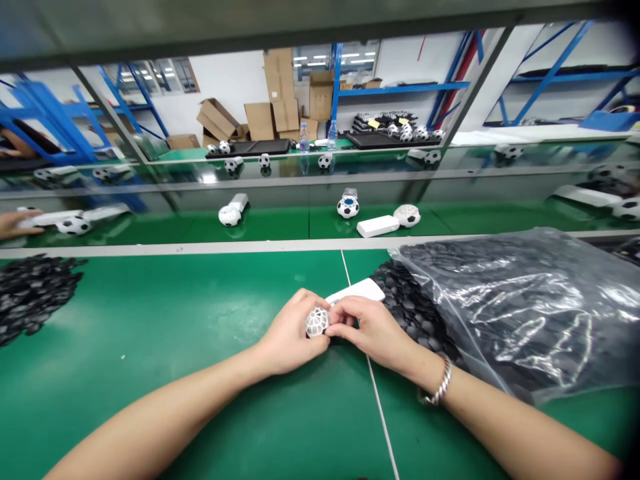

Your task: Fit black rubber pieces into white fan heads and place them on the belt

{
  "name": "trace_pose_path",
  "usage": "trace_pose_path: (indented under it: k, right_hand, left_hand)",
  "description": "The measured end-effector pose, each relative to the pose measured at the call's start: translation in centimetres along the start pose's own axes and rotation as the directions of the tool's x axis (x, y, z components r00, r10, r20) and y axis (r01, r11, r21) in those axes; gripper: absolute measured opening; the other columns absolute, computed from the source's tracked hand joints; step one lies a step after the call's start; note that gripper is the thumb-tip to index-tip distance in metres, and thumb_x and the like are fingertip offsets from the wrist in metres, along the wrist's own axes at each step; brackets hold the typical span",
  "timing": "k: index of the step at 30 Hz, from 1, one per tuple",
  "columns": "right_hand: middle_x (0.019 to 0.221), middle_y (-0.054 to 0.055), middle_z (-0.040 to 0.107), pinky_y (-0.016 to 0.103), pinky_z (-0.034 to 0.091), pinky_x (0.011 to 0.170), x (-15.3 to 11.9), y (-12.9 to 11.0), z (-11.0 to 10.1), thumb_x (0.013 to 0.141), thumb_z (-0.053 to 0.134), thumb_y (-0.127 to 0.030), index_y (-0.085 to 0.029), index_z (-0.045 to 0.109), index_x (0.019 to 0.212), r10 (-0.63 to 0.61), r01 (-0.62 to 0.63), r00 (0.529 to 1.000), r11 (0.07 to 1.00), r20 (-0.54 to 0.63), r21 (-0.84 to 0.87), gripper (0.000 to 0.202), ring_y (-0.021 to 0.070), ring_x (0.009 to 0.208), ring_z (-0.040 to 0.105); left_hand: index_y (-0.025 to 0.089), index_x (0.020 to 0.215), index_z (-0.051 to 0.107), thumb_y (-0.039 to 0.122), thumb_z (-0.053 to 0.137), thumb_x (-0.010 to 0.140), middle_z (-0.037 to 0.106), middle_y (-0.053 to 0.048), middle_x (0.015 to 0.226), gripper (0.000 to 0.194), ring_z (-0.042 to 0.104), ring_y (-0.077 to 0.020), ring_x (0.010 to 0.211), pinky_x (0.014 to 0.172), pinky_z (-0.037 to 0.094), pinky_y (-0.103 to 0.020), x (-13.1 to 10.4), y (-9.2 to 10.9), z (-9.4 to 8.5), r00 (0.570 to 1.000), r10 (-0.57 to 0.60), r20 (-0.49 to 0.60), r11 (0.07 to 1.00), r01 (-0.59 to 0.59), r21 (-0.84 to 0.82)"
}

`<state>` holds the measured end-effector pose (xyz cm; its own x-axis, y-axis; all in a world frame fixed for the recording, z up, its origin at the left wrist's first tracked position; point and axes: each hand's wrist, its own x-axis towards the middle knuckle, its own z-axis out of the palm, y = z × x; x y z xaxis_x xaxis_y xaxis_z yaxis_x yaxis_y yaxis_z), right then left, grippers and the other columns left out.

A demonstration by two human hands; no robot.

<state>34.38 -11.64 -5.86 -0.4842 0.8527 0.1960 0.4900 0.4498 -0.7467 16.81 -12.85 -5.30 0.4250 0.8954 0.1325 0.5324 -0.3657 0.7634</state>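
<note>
Low over the green table, my left hand (295, 333) is wrapped round a small white ball-shaped piece (317, 322) with a web of raised lines. A white bar-shaped part (363, 291) extends behind my fingers to the right; whether it is joined to the ball cannot be seen. My right hand (367, 327), with a silver bracelet at the wrist, has thumb and forefinger pinched at the ball's right side. What lies between those fingertips is too small to make out. Loose black discs (415, 313) lie beside my right hand.
A clear plastic bag (540, 313) of black discs covers the right side. Another pile of black pieces (35, 290) lies far left. Beyond the metal edge (200, 249), a green belt (285, 223) carries white parts with soccer-ball ends (348, 205). Another person's hand (17, 223) is at far left.
</note>
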Motion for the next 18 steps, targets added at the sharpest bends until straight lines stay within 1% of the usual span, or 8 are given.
trace_pose_path:
  k: [3, 6, 8, 10, 12, 14, 16, 18]
  right_hand:
    - [0.080, 0.000, 0.057, 0.023, 0.043, 0.064, -0.1, 0.1, -0.8, 0.075, 0.062, -0.025, -0.019, 0.056, 0.079, -0.053, 0.053, 0.998, 0.999, -0.023, 0.005, 0.010, 0.0111, 0.069, 0.052]
    - [0.090, 0.003, 0.056, 0.026, 0.044, 0.070, -0.4, 0.4, -1.9, 0.080, 0.056, -0.026, -0.020, 0.054, 0.086, -0.056, 0.051, 0.995, 0.997, -0.078, -0.064, 0.008, 0.0137, 0.079, 0.053]
    - [0.095, 0.004, 0.056, 0.028, 0.045, 0.075, -0.6, 1.0, -2.5, 0.082, 0.053, -0.024, -0.021, 0.054, 0.088, -0.027, 0.016, 0.996, 0.992, -0.082, -0.126, 0.006, 0.0156, 0.087, 0.053]
    - [0.103, 0.005, 0.054, 0.032, 0.045, 0.082, -0.8, 1.7, -2.7, 0.082, 0.051, -0.023, -0.023, 0.054, 0.092, -0.012, 0.000, 0.998, 0.983, -0.068, -0.183, 0.011, 0.0176, 0.095, 0.052]
    - [0.111, 0.006, 0.052, 0.034, 0.044, 0.087, -0.9, 2.3, -2.6, 0.082, 0.051, -0.022, -0.025, 0.054, 0.098, -0.026, 0.010, 0.998, 0.972, -0.064, -0.235, 0.017, 0.0195, 0.103, 0.050]
    - [0.116, 0.007, 0.050, 0.036, 0.043, 0.089, -0.9, 2.6, -2.4, 0.081, 0.052, -0.020, -0.025, 0.054, 0.102, -0.041, 0.023, 0.997, 0.960, -0.060, -0.281, 0.022, 0.0206, 0.106, 0.049]
    - [0.116, 0.007, 0.051, 0.036, 0.043, 0.090, -0.9, 2.8, -2.3, 0.079, 0.054, -0.018, -0.025, 0.054, 0.104, -0.032, 0.018, 0.999, 0.949, -0.039, -0.315, 0.025, 0.0211, 0.107, 0.048]
    - [0.112, 0.006, 0.053, 0.035, 0.044, 0.088, -0.9, 2.8, -2.3, 0.078, 0.057, -0.018, -0.024, 0.055, 0.102, 0.011, -0.012, 1.000, 0.942, -0.004, -0.337, 0.025, 0.0215, 0.104, 0.049]
  left_hand:
    - [0.020, 0.095, 0.057, 0.012, 0.062, 0.060, 0.053, -0.002, 0.097, 0.036, 0.054, -0.0193, 0.090, 0.083, 0.043, -0.032, 0.8, -0.4, -1.0, 0.999, -0.051, -0.019, 0.997, 0.050, -0.056]
    - [0.020, 0.094, 0.060, 0.013, 0.066, 0.057, 0.056, -0.002, 0.095, 0.039, 0.056, -0.0191, 0.085, 0.079, 0.045, -0.032, 3.2, -1.3, -2.9, 0.988, -0.098, -0.122, 0.994, 0.092, -0.052]
    - [0.020, 0.097, 0.059, 0.016, 0.067, 0.058, 0.057, -0.002, 0.095, 0.040, 0.057, -0.0187, 0.081, 0.074, 0.047, -0.031, 6.0, -2.5, -4.2, 0.969, -0.126, -0.211, 0.992, 0.121, -0.038]
    - [0.019, 0.101, 0.058, 0.019, 0.067, 0.062, 0.057, -0.004, 0.097, 0.040, 0.058, -0.0182, 0.080, 0.071, 0.048, -0.031, 9.7, -4.1, -5.3, 0.943, -0.151, -0.297, 0.988, 0.149, -0.029]
    - [0.015, 0.104, 0.055, 0.023, 0.067, 0.069, 0.058, -0.006, 0.097, 0.038, 0.058, -0.0181, 0.081, 0.071, 0.049, -0.031, 13.6, -5.9, -6.2, 0.902, -0.184, -0.390, 0.981, 0.192, -0.020]
    - [0.013, 0.108, 0.052, 0.030, 0.058, 0.080, 0.058, -0.007, 0.100, 0.033, 0.058, -0.0174, 0.083, 0.071, 0.050, -0.034, 16.9, -7.7, -6.8, 0.862, -0.206, -0.463, 0.974, 0.228, -0.008]
    - [0.013, 0.109, 0.051, 0.033, 0.050, 0.086, 0.056, -0.008, 0.104, 0.030, 0.058, -0.0177, 0.087, 0.074, 0.050, -0.036, 18.9, -9.3, -7.1, 0.825, -0.210, -0.525, 0.966, 0.259, 0.022]
    - [0.014, 0.107, 0.052, 0.034, 0.048, 0.088, 0.056, -0.008, 0.107, 0.029, 0.056, -0.0194, 0.092, 0.080, 0.047, -0.040, 19.6, -10.6, -7.5, 0.797, -0.191, -0.573, 0.955, 0.286, 0.079]
